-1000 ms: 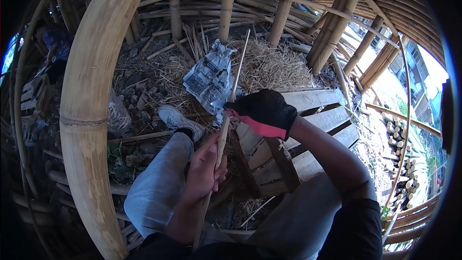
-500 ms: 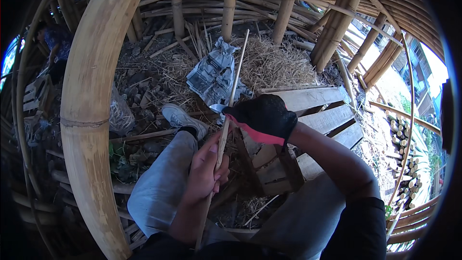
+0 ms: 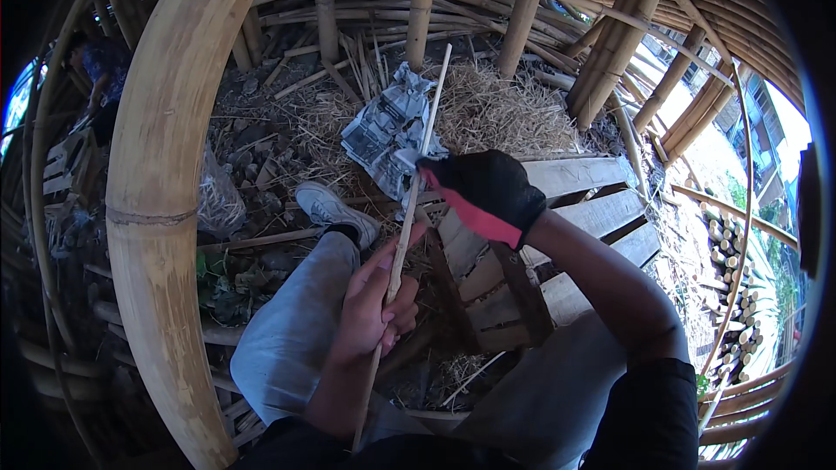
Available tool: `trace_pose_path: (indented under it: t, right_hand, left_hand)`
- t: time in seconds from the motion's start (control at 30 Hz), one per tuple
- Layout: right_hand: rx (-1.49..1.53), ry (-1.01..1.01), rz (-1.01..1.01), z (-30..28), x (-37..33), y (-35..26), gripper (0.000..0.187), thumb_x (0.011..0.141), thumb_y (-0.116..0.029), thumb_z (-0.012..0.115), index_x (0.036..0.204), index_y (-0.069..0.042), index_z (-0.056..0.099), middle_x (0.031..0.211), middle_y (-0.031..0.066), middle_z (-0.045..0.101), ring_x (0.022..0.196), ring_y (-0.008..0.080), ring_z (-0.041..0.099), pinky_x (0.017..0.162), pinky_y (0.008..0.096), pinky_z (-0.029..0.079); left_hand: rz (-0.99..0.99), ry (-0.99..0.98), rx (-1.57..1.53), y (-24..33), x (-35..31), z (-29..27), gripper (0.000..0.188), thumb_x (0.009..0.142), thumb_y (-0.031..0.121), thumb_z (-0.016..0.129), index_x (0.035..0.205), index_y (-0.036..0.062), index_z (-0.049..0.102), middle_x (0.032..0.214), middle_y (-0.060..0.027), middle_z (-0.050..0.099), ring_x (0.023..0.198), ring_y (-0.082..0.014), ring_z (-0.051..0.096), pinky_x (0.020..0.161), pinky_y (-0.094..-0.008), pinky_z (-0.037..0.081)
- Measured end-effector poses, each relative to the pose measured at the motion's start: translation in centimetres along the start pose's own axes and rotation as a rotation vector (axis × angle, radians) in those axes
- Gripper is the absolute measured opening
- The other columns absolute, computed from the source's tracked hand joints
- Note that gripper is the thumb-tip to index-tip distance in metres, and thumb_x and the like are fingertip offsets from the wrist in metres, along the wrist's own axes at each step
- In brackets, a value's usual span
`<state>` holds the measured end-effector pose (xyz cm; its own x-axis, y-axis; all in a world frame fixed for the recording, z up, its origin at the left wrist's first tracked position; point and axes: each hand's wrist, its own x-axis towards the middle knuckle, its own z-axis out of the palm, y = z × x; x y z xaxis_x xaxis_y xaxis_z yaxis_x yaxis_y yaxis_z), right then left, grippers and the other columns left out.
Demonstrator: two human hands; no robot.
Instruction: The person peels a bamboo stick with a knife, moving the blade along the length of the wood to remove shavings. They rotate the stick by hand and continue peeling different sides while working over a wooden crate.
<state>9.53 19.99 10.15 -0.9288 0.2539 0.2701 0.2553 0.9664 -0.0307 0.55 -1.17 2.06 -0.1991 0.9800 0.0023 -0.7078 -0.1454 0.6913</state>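
A long, thin bamboo strip (image 3: 432, 113) runs slantwise from my lap up toward the straw. My bare left hand (image 3: 370, 300) is closed round its lower part, with the thumb lying along it. Farther up, my right hand (image 3: 486, 193), in a black and pink glove, is closed at the strip. A short pale blade of a knife (image 3: 406, 157) sticks out past the gloved fingers on the left, across the strip; its handle is hidden in the glove. Behind the strip lies a crumpled sheet of newspaper (image 3: 383, 126).
A thick bamboo pole (image 3: 152, 209) rises close on my left. Right of my legs stands a low wooden slatted pallet (image 3: 592, 213). Straw (image 3: 505, 109) covers the ground ahead, and a clear plastic bag (image 3: 218, 196) lies near my shoe (image 3: 335, 211). Another person (image 3: 104, 78) is at far left.
My right hand and the knife have slid up along the strip, away from my left hand. The left hand keeps its hold on the strip in about the same place.
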Motion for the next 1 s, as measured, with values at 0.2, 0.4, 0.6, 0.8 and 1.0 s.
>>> trace_pose_path:
  t: [0.2, 0.4, 0.6, 0.8, 1.0]
  right_hand:
    - [-0.052, 0.018, -0.189, 0.2, -0.4, -1.6, 0.028, 0.101, -0.037, 0.049, 0.106, -0.021, 0.071, 0.084, 0.0116, 0.071, 0.074, 0.0308, 0.071, 0.067, 0.0420, 0.057]
    - [-0.156, 0.043, -0.137, -0.1, -0.3, -1.2, 0.032, 0.098, -0.026, 0.052, 0.124, -0.010, 0.062, 0.078, 0.0122, 0.067, 0.066, 0.0319, 0.068, 0.056, 0.0441, 0.053]
    - [0.011, -0.009, -0.017, 1.0, 0.1, -0.9, 0.029, 0.099, -0.024, 0.052, 0.124, -0.014, 0.063, 0.078, 0.0151, 0.065, 0.071, 0.0344, 0.067, 0.064, 0.0441, 0.055]
    - [-0.043, 0.038, -0.086, -0.3, 0.3, 0.1, 0.032, 0.098, -0.025, 0.055, 0.127, -0.014, 0.062, 0.080, 0.0137, 0.067, 0.067, 0.0321, 0.067, 0.060, 0.0411, 0.054]
    - [-0.037, -0.105, 0.115, -2.0, 1.6, -0.7, 0.026, 0.099, -0.026, 0.051, 0.117, -0.012, 0.064, 0.081, 0.0149, 0.067, 0.073, 0.0331, 0.068, 0.060, 0.0441, 0.054]
  left_hand:
    - [0.052, 0.009, 0.155, -0.5, 0.2, -0.3, 0.054, 0.109, 0.038, 0.031, 0.156, 0.0096, 0.029, 0.052, 0.0040, 0.035, 0.032, -0.0058, 0.030, 0.036, -0.0212, 0.029]
    - [0.042, -0.058, 0.020, -0.2, -0.5, -0.4, 0.055, 0.109, 0.038, 0.032, 0.157, 0.0101, 0.027, 0.051, 0.0042, 0.036, 0.032, -0.0060, 0.032, 0.036, -0.0213, 0.029]
    - [0.003, -0.109, -0.120, -0.3, -0.6, -0.6, 0.057, 0.110, 0.037, 0.032, 0.159, 0.0112, 0.020, 0.050, 0.0050, 0.033, 0.031, -0.0060, 0.033, 0.035, -0.0220, 0.028]
    - [-0.023, -0.149, -0.178, -0.4, -0.3, -0.6, 0.057, 0.110, 0.037, 0.030, 0.159, 0.0118, 0.017, 0.051, 0.0052, 0.033, 0.032, -0.0058, 0.034, 0.035, -0.0223, 0.028]
    - [-0.030, -0.111, -0.156, -0.4, -0.4, -0.7, 0.058, 0.110, 0.037, 0.031, 0.159, 0.0117, 0.017, 0.051, 0.0052, 0.033, 0.032, -0.0057, 0.034, 0.035, -0.0225, 0.028]
